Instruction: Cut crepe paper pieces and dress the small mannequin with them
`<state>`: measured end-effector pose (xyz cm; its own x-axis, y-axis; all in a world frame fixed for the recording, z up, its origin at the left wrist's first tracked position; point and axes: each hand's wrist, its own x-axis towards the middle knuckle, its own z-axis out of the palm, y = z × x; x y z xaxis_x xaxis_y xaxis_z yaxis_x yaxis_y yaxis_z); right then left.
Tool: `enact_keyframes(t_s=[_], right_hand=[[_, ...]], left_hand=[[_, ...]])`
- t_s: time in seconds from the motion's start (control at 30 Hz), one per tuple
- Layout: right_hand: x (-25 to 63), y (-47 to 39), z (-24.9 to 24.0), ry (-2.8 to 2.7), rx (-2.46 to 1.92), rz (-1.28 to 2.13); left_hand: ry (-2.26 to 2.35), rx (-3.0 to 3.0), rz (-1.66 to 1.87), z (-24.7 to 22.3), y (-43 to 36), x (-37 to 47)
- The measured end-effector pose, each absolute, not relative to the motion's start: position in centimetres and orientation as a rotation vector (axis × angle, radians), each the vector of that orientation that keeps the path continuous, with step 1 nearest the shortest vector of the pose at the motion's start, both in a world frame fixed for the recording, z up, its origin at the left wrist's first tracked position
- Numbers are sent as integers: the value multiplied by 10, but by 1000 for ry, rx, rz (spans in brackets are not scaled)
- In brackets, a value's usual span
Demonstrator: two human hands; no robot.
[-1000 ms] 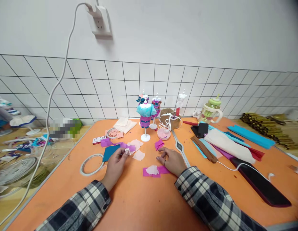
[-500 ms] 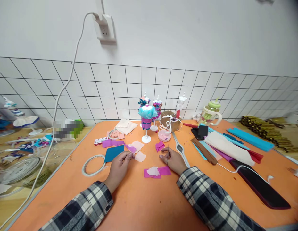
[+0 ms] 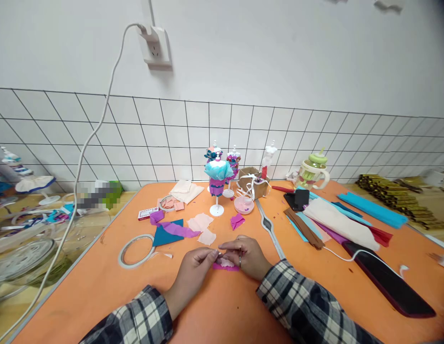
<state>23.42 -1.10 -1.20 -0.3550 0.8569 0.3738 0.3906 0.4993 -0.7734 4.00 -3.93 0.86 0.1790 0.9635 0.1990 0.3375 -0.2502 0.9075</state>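
Observation:
My left hand (image 3: 196, 270) and my right hand (image 3: 246, 257) meet fingertip to fingertip near the middle of the table. Both are closed in a pinch; a small whitish bit shows between the fingertips, too tiny to name. Right beneath them lies a magenta crepe paper piece (image 3: 226, 268) with a pale pink scrap (image 3: 227, 263) on it, partly hidden by the fingers. Beyond the hands are pale pink paper pieces (image 3: 200, 222) and a crumpled magenta piece (image 3: 237, 221). A purple strip (image 3: 179, 230) lies across a dark teal paper (image 3: 163, 237).
A tape roll (image 3: 136, 252) lies at left. Small dress forms in paper clothes (image 3: 217, 186) stand behind, beside a pink dish (image 3: 244, 206) and cardboard box (image 3: 256, 186). At right are a lidded cup (image 3: 312, 173), folded crepe papers (image 3: 342, 222) and a long black object (image 3: 390, 282).
My left hand has moved right and nearer, my right hand left and nearer, until they meet over the magenta piece. The purple strip has shifted onto the teal paper.

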Motion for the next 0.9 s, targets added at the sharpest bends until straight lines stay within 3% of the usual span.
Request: enact_keyframes(t_s=[0.4,0.57,0.63,0.8,0.9], right_hand=[[223,-13,-7,-2079,-976,755],[233,15,6,-1935,-1018,906],[248,46,19,-1758,-1158,773],[303,144,57,-1492,-1723,50],[329,183,67,-1544,-2000,-70]], left_hand=[[1188,1996,980,0,-36,38],[1221,2135,930,2,-31,35],[1151,2248,826,3,-28,35],[1115,2400,599,-4,-22,34],[1198,2409,581,-9,-20,31]])
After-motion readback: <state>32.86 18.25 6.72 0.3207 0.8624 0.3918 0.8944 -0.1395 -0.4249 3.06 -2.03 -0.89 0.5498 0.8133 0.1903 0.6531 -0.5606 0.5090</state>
